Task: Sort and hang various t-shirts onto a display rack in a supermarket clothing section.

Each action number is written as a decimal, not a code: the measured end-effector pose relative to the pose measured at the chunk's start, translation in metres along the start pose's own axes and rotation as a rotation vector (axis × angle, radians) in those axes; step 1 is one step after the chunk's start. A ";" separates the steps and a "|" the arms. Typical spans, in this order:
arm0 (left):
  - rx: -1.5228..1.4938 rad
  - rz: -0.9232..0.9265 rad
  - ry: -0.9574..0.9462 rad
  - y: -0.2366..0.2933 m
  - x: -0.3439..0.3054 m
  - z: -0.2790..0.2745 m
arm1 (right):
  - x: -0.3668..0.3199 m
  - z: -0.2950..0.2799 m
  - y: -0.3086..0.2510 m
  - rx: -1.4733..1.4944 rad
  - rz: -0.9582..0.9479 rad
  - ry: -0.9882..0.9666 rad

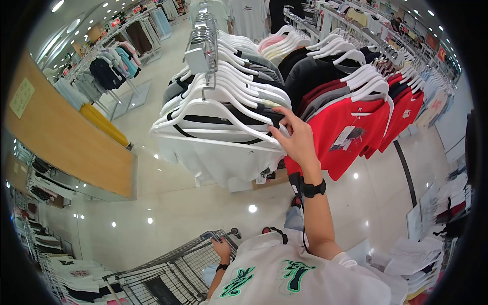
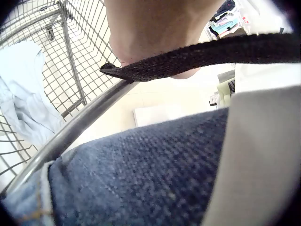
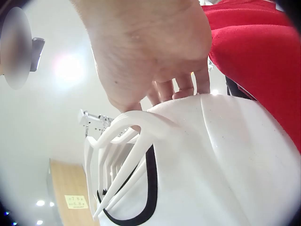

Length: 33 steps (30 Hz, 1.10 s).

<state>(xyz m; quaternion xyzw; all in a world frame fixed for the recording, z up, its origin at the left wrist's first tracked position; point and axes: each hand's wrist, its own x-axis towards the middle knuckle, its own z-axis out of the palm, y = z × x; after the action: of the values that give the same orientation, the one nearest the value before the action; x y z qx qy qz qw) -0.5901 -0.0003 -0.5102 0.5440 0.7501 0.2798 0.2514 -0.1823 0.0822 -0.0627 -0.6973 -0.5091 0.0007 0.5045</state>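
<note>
My right hand [image 1: 296,138] is at the shoulder of the front white T-shirt [image 1: 218,162], which hangs on a white hanger [image 1: 223,108]. In the right wrist view the thumb lies on the near side by the hanger, and the fingers [image 3: 181,87] bend over the shoulder's far side. A black band edges the shirt's neckline. Low in the head view, my left hand [image 1: 221,250] grips the end of a wire shopping cart [image 1: 168,269]. The left wrist view shows a dark strap [image 2: 188,59] across that wrist, the cart's rail [image 2: 75,125] and my jeans; the fingers are hidden.
Behind the front shirt, several more garments crowd the metal rack [image 1: 206,30]. Red tops [image 1: 340,127] hang close to the right. A wooden panel [image 1: 71,137] stands at left. Pale cloth [image 2: 23,89] lies in the cart. Folded clothes [image 1: 417,269] are stacked at lower right.
</note>
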 end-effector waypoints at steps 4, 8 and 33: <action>0.019 -0.062 -0.044 0.009 -0.003 0.000 | -0.005 -0.002 0.001 0.023 -0.025 0.014; 0.006 0.020 0.007 -0.006 0.001 0.008 | -0.008 -0.003 0.009 0.012 -0.010 0.025; 0.076 -0.064 -0.044 0.024 -0.003 -0.012 | -0.066 -0.004 0.093 0.490 0.184 -0.014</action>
<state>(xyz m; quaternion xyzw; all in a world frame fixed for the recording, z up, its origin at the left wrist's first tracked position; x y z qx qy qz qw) -0.5812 0.0014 -0.4850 0.5347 0.7715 0.2312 0.2558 -0.1459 0.0352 -0.1599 -0.5979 -0.4315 0.1746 0.6525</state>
